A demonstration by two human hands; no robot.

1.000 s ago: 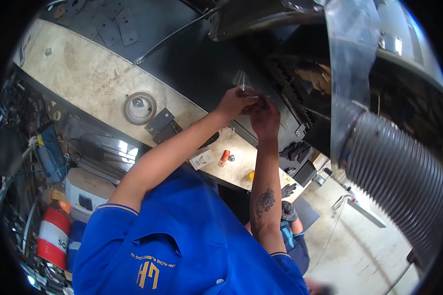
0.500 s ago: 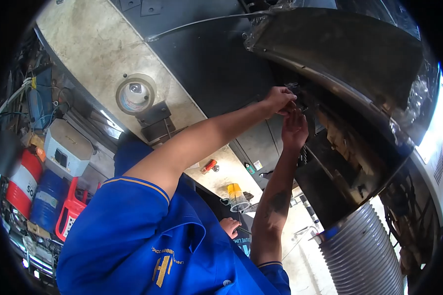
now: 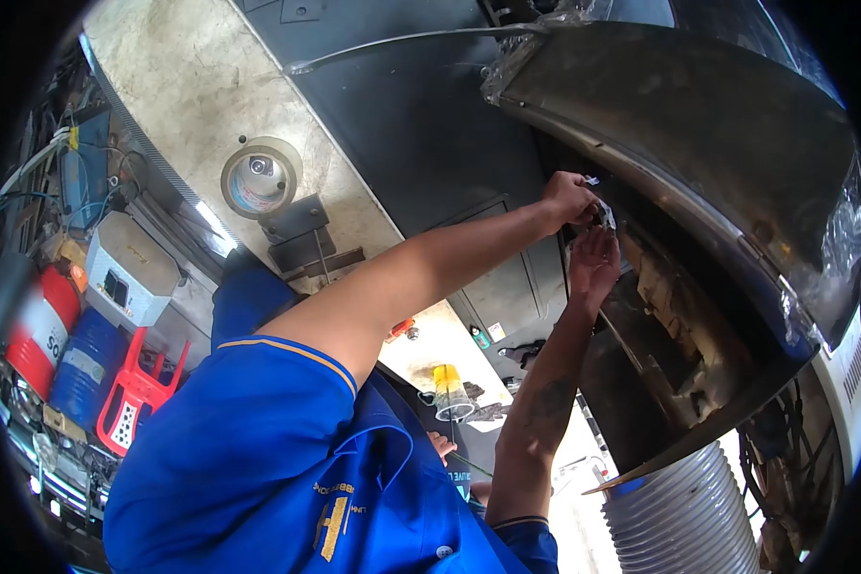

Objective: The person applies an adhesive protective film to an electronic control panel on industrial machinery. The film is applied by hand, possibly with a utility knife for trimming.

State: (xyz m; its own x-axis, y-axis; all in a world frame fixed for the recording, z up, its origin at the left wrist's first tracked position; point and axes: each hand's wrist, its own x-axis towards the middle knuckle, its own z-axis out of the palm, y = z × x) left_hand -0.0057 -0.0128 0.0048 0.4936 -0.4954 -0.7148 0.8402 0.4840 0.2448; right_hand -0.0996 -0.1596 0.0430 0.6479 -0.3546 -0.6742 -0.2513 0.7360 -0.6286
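My left hand (image 3: 571, 199) reaches in from the left, fingers pinched at a crumpled, shiny whitish strip (image 3: 607, 214) that looks like plastic film. Just below it, my right hand (image 3: 595, 260) has its fingertips closed against the lower end of the same strip. Both hands are at the inner edge of a large dark curved housing (image 3: 679, 115), partly wrapped in clear film (image 3: 827, 249). Torn brownish lining (image 3: 674, 316) shows inside the housing, right of my right hand. My fingertips partly hide the strip.
A ribbed clear hose (image 3: 684, 517) hangs under the housing. On the pale bench (image 3: 191, 67) lie a tape roll (image 3: 287, 158) and a yellow-and-clear cup (image 3: 452, 392). Another person's hand (image 3: 440, 445) holds a thin rod. A red plastic stool (image 3: 143, 397) and drums stand left.
Both hands have shifted slightly right in the view, and the whitish strip between them now shows clearly. The camera view has moved a little; the co-worker's hand is now more covered.
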